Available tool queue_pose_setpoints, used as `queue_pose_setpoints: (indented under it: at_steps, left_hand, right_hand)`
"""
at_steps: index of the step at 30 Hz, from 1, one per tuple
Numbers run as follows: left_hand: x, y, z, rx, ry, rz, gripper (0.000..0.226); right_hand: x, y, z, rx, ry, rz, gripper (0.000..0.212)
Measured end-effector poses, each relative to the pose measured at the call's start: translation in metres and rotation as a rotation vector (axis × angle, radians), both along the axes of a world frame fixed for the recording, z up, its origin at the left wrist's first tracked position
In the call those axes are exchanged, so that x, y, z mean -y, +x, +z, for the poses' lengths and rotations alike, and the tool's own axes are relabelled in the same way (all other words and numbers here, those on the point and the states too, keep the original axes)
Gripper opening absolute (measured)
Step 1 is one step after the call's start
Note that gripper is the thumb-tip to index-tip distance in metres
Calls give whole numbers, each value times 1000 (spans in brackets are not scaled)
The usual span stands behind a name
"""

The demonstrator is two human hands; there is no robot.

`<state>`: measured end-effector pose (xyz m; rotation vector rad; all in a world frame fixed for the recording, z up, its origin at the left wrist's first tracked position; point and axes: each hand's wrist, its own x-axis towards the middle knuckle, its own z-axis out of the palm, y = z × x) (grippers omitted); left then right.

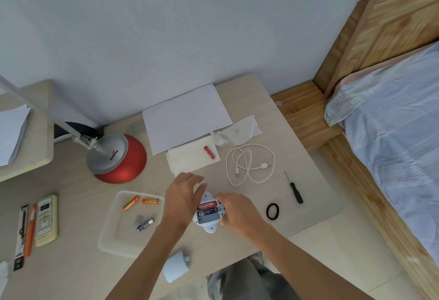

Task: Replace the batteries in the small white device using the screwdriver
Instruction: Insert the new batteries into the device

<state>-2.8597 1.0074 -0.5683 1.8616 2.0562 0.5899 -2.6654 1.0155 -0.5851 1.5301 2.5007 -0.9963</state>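
The small white device [209, 221] lies on the desk with its battery bay uncovered. Two red batteries [207, 205] sit inside the bay. My left hand [181, 201] rests against the device's left side with fingers spread over its far edge. My right hand [237, 212] grips the device's right side. One more red battery [209, 152] lies on a tissue [190, 160] beyond my hands. The black screwdriver [294, 187] lies on the desk to the right, untouched. The pale cover [176, 267] lies near the desk's front edge.
A clear tray [111, 235] to the left holds three used batteries [140, 203]. A red lamp base [118, 158], white paper [186, 117], a coiled white cable [249, 164], a black hair tie [272, 211] and a remote [46, 220] surround the work area. A bed [392, 133] stands at right.
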Motion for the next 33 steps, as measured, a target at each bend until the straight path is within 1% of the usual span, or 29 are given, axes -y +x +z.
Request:
queue_pose_setpoints:
  at_steps: [5, 11, 13, 15, 17, 20, 23, 26, 29, 33]
  left_hand:
    - [-54, -3, -2, -10, -111, 63, 49]
    - [-96, 2, -17, 36, -231, 138, 58]
    - [-104, 4, -23, 103, -266, 175, 65]
    - [-111, 9, -26, 188, -295, 240, 67]
    - [-117, 15, -30, 225, -313, 285, 64]
    - [-124, 22, -34, 228, -307, 319, 51]
    - [-128, 27, -35, 211, -286, 298, 30]
    - [-127, 27, -37, 187, -263, 267, 19]
    - [-122, 27, -34, 201, -241, 268, 14]
    - [-113, 23, -22, 225, -220, 246, 19]
  right_hand:
    - [-1, 0, 1, 2, 9, 21, 38]
    - [-1, 0, 2, -2, -4, 19, 37]
    - [-1, 0, 2, -8, -2, 14, 36]
    - [-1, 0, 2, -11, 4, 16, 36]
    - [-1, 0, 2, -13, 7, 14, 35]
    - [-1, 0, 2, -16, 5, 9, 35]
    - [-1, 0, 1, -24, 5, 8, 35]
    - [-1, 1, 0, -37, 9, 8, 35]
    - [0, 1, 0, -37, 13, 15, 38]
    - [0, 1, 1, -32, 23, 23, 36]
